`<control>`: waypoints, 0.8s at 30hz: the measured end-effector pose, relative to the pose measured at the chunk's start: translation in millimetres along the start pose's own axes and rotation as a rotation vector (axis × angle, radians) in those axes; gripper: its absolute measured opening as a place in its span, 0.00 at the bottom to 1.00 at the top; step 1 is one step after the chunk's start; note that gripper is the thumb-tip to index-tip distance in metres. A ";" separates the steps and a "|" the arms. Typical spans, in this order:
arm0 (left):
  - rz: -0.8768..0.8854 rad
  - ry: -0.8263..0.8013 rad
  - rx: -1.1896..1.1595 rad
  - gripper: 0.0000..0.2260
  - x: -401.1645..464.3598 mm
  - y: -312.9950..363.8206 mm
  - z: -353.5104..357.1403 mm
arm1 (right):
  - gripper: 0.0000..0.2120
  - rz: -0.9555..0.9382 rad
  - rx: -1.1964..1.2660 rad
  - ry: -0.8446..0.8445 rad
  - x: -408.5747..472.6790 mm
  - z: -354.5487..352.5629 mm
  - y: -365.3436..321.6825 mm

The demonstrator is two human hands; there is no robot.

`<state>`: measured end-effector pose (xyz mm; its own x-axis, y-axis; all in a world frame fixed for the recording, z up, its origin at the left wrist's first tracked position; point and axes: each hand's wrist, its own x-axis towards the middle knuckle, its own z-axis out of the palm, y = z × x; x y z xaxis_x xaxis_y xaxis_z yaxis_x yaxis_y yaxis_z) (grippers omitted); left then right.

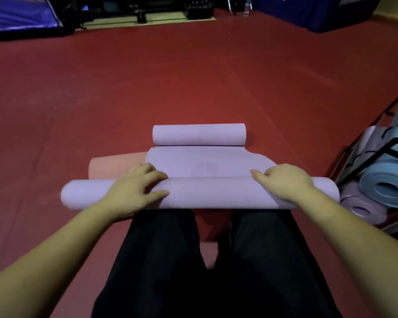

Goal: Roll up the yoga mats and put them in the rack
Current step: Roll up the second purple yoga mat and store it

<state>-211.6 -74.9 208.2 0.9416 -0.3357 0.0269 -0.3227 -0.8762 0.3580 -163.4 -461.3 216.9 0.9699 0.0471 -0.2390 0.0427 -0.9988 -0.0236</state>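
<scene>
A lilac yoga mat point(207, 166) lies on the red floor in front of my knees. Its near end is a thick roll point(211, 193) and its far end curls into a smaller roll point(199, 134). My left hand point(136, 184) rests on top of the near roll at its left part, fingers spread and bent over it. My right hand point(283, 181) presses on the roll's right part, fingers pointing left. A pink mat point(115, 165) lies underneath, showing at the left. The black wire rack point(354, 157) stands at the right edge.
In the rack lie a rolled blue mat point(388, 187) and a rolled lilac mat point(361, 207). My black trousers fill the lower middle. Blue padded gear and dark equipment line the far wall. Red floor stretches ahead and to the left.
</scene>
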 end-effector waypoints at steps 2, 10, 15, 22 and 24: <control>0.094 0.116 0.251 0.35 -11.8 9.4 17.0 | 0.34 0.000 0.016 -0.061 7.2 -4.2 0.3; -0.012 0.053 0.514 0.32 2.8 17.1 26.8 | 0.35 0.051 0.088 -0.254 17.0 -24.6 -13.6; -0.030 -0.153 0.394 0.26 10.8 29.5 -12.7 | 0.32 0.059 0.151 -0.364 11.2 -48.8 -16.8; -0.084 -0.428 0.228 0.26 -0.2 29.9 -35.2 | 0.36 0.046 0.162 -0.518 11.2 -29.6 -14.7; -0.114 -0.484 0.139 0.26 0.0 25.4 -28.2 | 0.35 0.012 0.125 -0.446 12.1 -20.2 -14.4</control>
<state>-217.1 -87.5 243.7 0.8293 -0.3283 -0.4521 -0.2617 -0.9432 0.2048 -147.5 -446.6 234.0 0.7709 0.0638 -0.6337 -0.0235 -0.9915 -0.1283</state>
